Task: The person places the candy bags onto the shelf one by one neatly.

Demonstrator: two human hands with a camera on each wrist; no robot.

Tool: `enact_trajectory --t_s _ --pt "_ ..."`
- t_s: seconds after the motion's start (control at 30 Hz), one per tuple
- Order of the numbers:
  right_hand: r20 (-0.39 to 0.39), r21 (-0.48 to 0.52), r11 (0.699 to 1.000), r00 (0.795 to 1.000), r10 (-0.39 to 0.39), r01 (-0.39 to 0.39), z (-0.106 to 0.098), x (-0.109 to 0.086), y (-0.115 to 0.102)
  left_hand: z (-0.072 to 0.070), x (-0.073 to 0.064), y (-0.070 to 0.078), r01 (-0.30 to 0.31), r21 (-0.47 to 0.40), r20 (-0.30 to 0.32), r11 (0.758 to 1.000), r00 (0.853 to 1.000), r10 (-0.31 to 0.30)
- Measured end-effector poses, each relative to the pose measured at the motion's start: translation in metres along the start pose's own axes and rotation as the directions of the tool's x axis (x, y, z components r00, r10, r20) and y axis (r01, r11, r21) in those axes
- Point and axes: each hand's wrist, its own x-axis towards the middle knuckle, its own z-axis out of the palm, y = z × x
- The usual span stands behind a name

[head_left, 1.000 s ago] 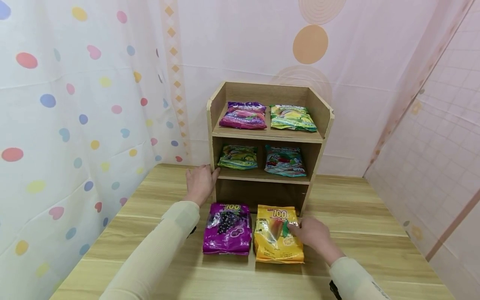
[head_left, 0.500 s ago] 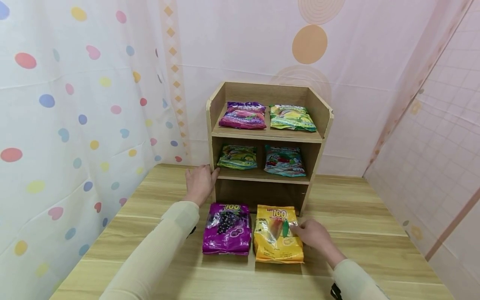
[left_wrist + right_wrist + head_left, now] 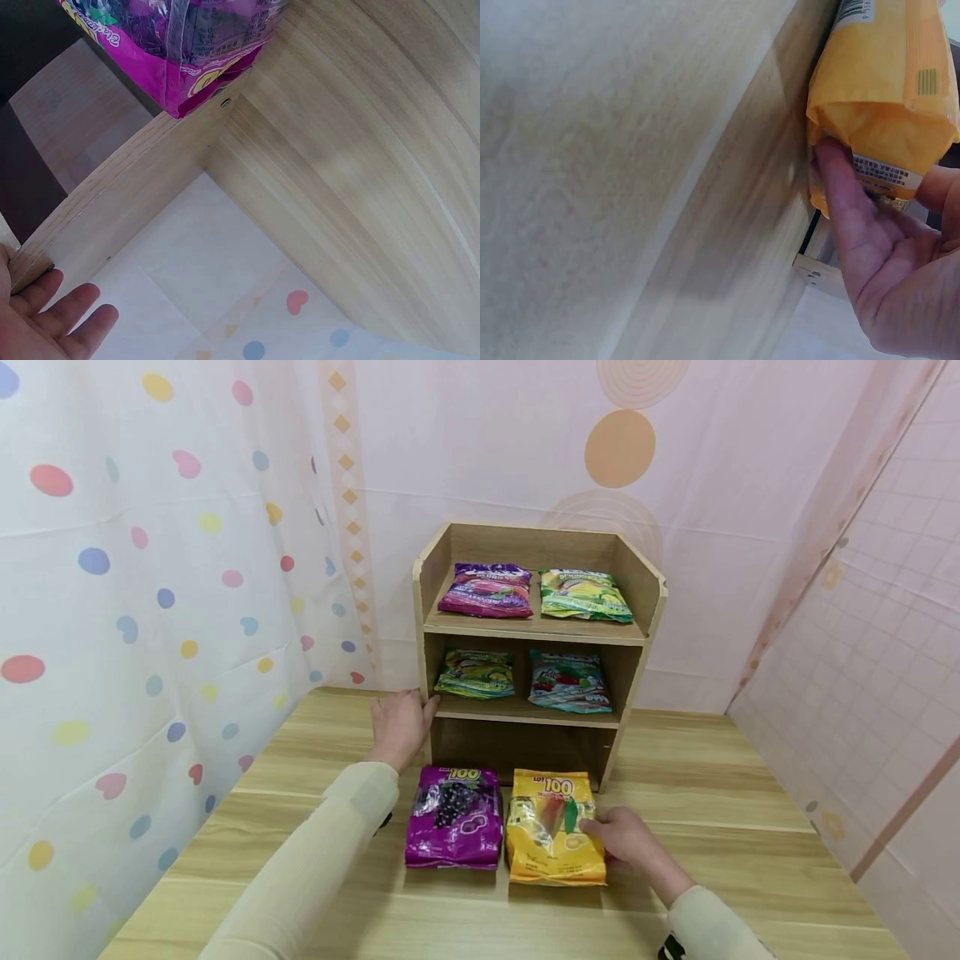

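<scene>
In the head view, my left hand [image 3: 400,727] holds the left side panel of a small wooden shelf [image 3: 525,721], thumb at its front edge and fingers along the outside. The left wrist view shows those fingers [image 3: 71,311] fairly straight beside the panel. My right hand [image 3: 626,837] grips the right side of a yellow LOT 100 candy bag [image 3: 551,852], thumb on its front. Fingers reach under the bag's end in the right wrist view. A purple grape LOT 100 candy bag [image 3: 453,827] lies to its left, before the bottom compartment.
On the top shelf lie a purple candy bag [image 3: 487,592] and a yellow-green one [image 3: 585,596]. The middle shelf holds a green bag [image 3: 476,675] and a teal bag [image 3: 568,681]. Patterned curtains [image 3: 187,527] surround the wooden table [image 3: 720,810].
My right hand has slid slightly down along the yellow bag's right side, and the bag has shifted a little to the left. My left hand has stayed on the shelf.
</scene>
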Motion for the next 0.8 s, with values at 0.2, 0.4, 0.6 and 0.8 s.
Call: enact_trajectory --t_s 0.2,0.4,0.6,0.8 --pt "0.022 0.129 0.992 1.000 0.008 -0.011 0.001 0.003 0.001 -0.001 0.000 0.000 -0.004 -0.002 -0.011 1.000 1.000 0.004" --pt "0.040 0.189 0.980 0.997 -0.073 0.064 -0.002 0.005 0.001 -0.001 0.000 0.000 -0.005 0.001 -0.010 1.000 1.000 0.005" --pt "0.059 0.231 0.966 0.989 -0.134 0.117 -0.007 0.008 -0.002 0.000 0.000 0.000 -0.001 -0.002 0.000 1.000 1.000 0.001" --pt "0.001 0.250 0.959 0.990 -0.141 0.136 -0.011 0.014 -0.008 0.000 0.000 0.000 0.001 -0.006 -0.002 1.000 1.000 -0.001"
